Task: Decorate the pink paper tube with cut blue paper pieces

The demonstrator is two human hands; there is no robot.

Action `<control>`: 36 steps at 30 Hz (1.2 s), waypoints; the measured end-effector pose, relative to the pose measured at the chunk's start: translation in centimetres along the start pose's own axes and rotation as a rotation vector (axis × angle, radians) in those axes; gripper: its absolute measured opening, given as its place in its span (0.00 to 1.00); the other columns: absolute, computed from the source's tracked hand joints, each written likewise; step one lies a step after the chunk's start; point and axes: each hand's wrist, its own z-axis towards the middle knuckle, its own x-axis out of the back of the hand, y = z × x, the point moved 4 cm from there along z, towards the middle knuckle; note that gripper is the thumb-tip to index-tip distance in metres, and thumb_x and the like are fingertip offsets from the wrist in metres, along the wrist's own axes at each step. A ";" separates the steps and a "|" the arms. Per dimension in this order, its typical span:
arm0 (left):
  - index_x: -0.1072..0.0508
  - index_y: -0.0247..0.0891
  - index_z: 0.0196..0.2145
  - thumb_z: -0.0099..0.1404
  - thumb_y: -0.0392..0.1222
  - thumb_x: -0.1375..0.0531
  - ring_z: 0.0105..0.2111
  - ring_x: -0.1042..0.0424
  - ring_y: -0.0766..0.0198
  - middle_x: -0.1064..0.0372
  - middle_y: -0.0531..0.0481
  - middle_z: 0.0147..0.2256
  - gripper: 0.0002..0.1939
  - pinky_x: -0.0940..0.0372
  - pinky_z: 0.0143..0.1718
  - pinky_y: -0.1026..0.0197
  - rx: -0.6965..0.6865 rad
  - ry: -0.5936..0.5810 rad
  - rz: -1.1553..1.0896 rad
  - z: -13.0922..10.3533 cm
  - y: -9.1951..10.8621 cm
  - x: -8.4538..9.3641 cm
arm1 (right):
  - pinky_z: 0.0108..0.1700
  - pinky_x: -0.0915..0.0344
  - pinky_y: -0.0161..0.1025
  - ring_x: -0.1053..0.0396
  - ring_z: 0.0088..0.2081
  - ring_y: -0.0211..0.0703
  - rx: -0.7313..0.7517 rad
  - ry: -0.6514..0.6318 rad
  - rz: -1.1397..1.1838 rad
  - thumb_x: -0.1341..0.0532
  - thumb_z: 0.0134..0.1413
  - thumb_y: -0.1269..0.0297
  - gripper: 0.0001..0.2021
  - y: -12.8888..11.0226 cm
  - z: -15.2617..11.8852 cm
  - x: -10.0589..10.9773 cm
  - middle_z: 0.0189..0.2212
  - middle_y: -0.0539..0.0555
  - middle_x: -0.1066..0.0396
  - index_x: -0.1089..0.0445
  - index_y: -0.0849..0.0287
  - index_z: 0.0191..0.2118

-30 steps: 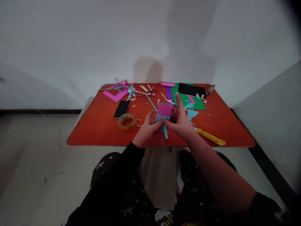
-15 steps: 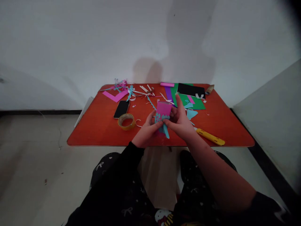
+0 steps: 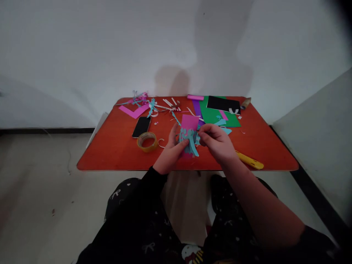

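Head view shows the left hand with thumb and fingers clamped on a pink paper piece with blue trim, over the near middle of the table. To its right, the right hand's fingertips are together; whether they pinch anything, I cannot tell. A tape roll lies left.

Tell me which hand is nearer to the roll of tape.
Left. The left hand is just to the right of the roll of tape, holding the pink-and-blue papercraft; the right hand is farther right, on the papercraft's other side.
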 end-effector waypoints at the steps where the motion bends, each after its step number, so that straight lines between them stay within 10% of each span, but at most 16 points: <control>1: 0.48 0.52 0.73 0.62 0.44 0.29 0.45 0.22 0.58 0.24 0.46 0.53 0.48 0.27 0.54 0.51 -0.009 -0.009 0.022 0.0 -0.1 0.0 | 0.31 0.38 0.38 0.38 0.28 0.38 -0.007 -0.024 -0.031 0.32 0.54 0.56 0.09 -0.1 0.0 -0.1 0.28 0.47 0.33 0.30 0.54 0.33; 36: 0.52 0.53 0.75 0.68 0.44 0.34 0.48 0.25 0.58 0.28 0.45 0.57 0.45 0.24 0.49 0.55 -0.091 -0.007 0.038 -0.2 0.1 -0.3 | 0.26 0.43 0.35 0.44 0.23 0.34 -0.091 0.129 0.084 0.30 0.52 0.54 0.11 1.6 -0.7 -1.8 0.24 0.45 0.35 0.29 0.54 0.33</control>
